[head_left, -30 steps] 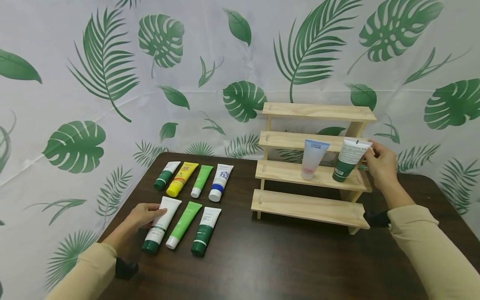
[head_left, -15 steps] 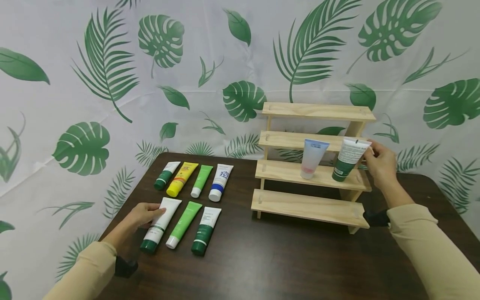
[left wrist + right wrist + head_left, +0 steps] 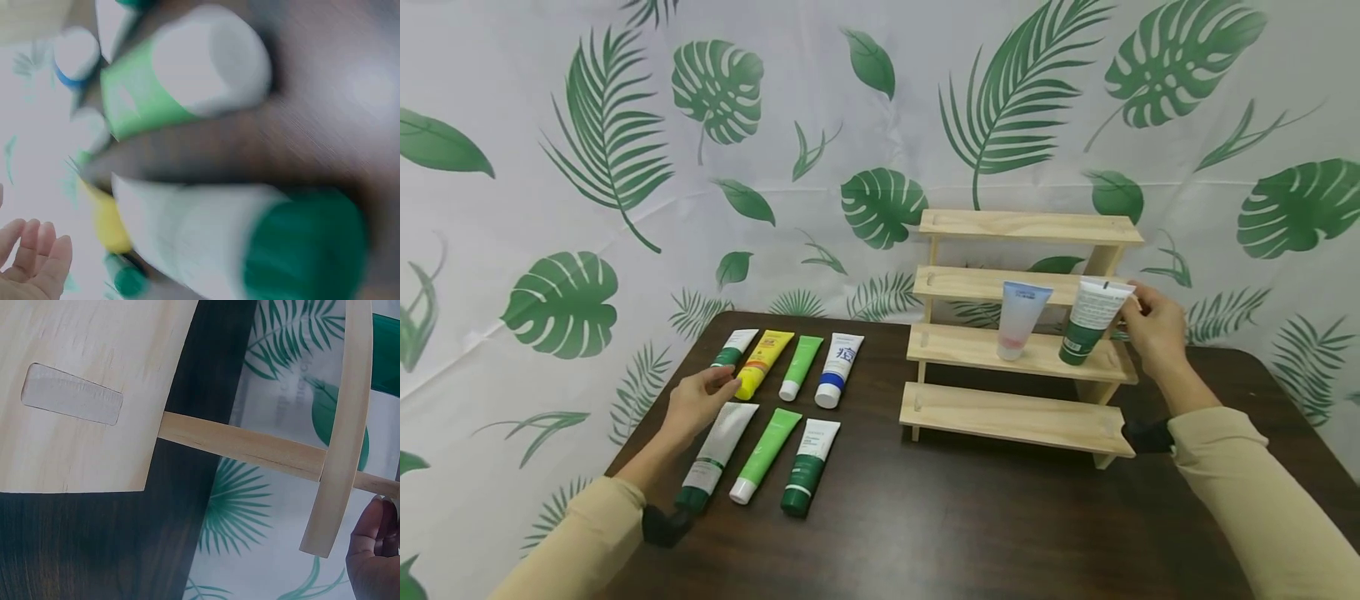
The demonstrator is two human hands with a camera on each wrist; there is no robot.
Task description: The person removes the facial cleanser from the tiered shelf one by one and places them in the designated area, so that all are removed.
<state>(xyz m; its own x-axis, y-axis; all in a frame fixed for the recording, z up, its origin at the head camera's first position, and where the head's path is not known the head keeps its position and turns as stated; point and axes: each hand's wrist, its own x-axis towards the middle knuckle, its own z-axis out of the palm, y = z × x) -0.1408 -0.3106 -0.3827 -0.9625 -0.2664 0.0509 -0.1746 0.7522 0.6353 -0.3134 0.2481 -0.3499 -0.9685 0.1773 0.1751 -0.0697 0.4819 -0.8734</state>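
At the right, my right hand point(image 3: 1156, 329) pinches the upper end of a white and dark-green squeeze tube point(image 3: 1093, 321), which is cap down on the second shelf from the bottom. A clear tube with a blue top and pink base point(image 3: 1022, 321) stands beside it. My left hand point(image 3: 696, 407) hovers with loosely bent fingers and holds nothing. It is above a white tube with a green cap point(image 3: 718, 450), its fingertips near the yellow tube point(image 3: 763, 362). In the left wrist view the fingers point(image 3: 53, 269) are apart from the blurred tubes.
A four-tier wooden shelf point(image 3: 1007, 408) stands on the dark table point(image 3: 940, 517). On the left lie more tubes in two rows, among them light-green tubes point(image 3: 766, 454), a white and blue one point(image 3: 838, 371) and a white and dark-green one point(image 3: 808, 467). A leaf-print cloth hangs behind.
My left hand has let go of the white green-capped tube and moved up and away toward the back row. The right hand keeps its grip on the tube at the shelf.
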